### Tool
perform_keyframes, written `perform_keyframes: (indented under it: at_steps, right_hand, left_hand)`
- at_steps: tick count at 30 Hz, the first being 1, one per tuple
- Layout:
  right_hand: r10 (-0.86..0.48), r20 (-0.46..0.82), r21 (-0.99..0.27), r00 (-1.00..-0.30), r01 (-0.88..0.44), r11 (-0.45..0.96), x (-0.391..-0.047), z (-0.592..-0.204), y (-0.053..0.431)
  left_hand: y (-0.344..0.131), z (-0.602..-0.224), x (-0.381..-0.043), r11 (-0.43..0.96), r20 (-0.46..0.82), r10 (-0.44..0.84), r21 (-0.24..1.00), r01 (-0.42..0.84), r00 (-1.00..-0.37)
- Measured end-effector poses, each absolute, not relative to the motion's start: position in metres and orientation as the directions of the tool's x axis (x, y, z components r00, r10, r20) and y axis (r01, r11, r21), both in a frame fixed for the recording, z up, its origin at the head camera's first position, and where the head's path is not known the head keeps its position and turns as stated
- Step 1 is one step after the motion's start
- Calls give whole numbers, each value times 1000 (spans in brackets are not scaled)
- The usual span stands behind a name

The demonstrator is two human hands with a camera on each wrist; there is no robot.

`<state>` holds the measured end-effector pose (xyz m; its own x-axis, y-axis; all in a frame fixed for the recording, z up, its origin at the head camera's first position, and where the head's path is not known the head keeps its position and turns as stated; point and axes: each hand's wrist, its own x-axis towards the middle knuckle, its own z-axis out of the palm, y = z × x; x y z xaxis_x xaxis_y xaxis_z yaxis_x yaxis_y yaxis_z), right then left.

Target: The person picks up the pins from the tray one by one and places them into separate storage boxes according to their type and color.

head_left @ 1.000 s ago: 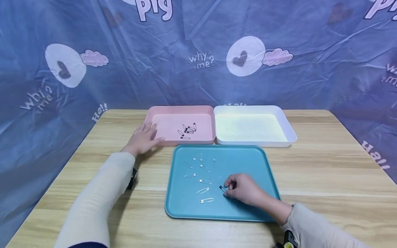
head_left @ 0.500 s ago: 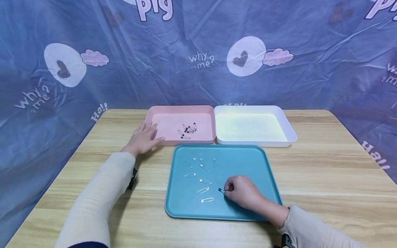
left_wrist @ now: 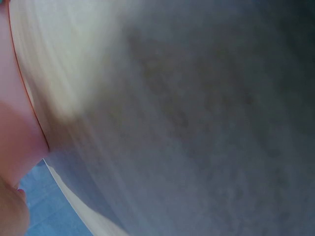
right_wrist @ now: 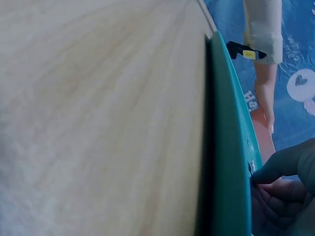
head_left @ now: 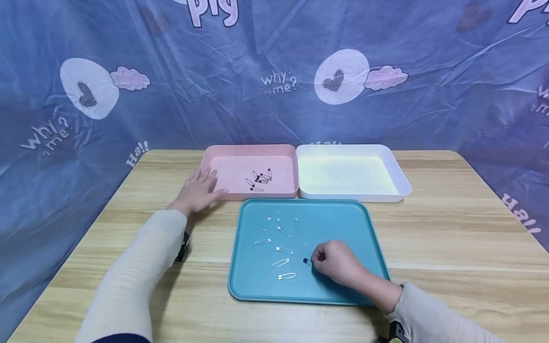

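Behind the teal tray (head_left: 334, 219): blue printed backdrop (head_left: 214, 95), wrinkled. Beneath the teal tray and beyond it on both sides: wood-grain table (head_left: 446, 228). Directly behind the teal tray: pink box (head_left: 229, 166) at left and white box (head_left: 347, 176) at right, set side by side. Left of the teal tray, toward its rear: left hand (head_left: 195, 193), fingers and thumb spread at the left front corner of the pink box (only a blurred fragment visible from the left wrist). Over the right half of the teal tray: right hand (head_left: 336, 262), thumb and forefinger pinching a black-headed safety pin (head_left: 306, 261). Behind the teal tray, on the pink box floor: black safety pins (head_left: 262, 179), mostly overlapping in one heap. Across the left half of the teal tray: silver safety pins (head_left: 280, 277), scattered at various angles. On or just above the teal tray, near its middle: exposed head of the pinched pin; contact with the surface hard to judge.
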<state>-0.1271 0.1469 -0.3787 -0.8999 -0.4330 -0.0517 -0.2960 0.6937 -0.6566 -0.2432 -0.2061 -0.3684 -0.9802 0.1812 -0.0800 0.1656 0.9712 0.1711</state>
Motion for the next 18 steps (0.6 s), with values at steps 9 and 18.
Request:
perform_keyframes:
  at_steps: [9, 18]
  right_hand:
    - [-436, -185, -854, -881, -76, 515, -145, -374, 155]
    - [-406, -202, -900, -891, 6, 436, -165, -365, 145]
  left_hand:
    - [-205, -364, -243, 970, -90, 184, 180, 165, -979]
    - [-206, -367, -243, 971, -91, 182, 172, 164, -979]
